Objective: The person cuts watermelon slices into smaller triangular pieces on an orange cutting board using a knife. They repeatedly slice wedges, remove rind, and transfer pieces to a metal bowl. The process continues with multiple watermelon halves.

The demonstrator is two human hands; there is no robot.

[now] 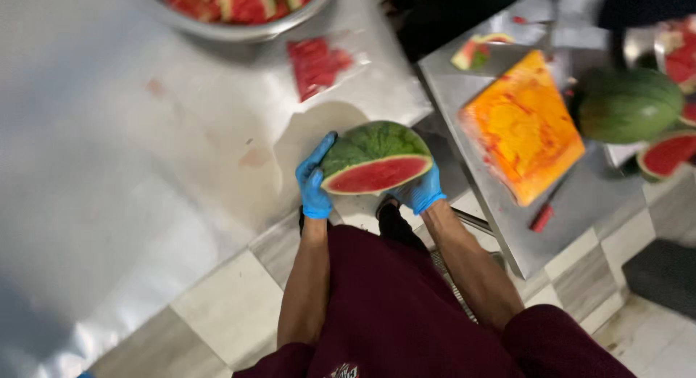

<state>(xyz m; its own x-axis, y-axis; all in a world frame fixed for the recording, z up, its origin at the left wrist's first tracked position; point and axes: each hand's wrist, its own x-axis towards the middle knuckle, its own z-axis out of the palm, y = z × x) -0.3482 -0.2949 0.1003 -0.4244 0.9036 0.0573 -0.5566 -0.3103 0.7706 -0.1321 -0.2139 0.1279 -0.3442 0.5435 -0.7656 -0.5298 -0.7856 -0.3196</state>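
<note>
Both blue-gloved hands hold a halved watermelon (374, 158) between them, red cut face toward the person: the left hand (315, 182) cups its left end, the right hand (423, 192) grips beneath its right end. Beyond the right hand, an orange cutting board (523, 124) lies on the steel tabletop (580, 197)

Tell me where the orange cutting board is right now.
In the head view, the orange cutting board lies on the steel table at right, beside a whole watermelon, right of the halved watermelon held in both hands.
</note>
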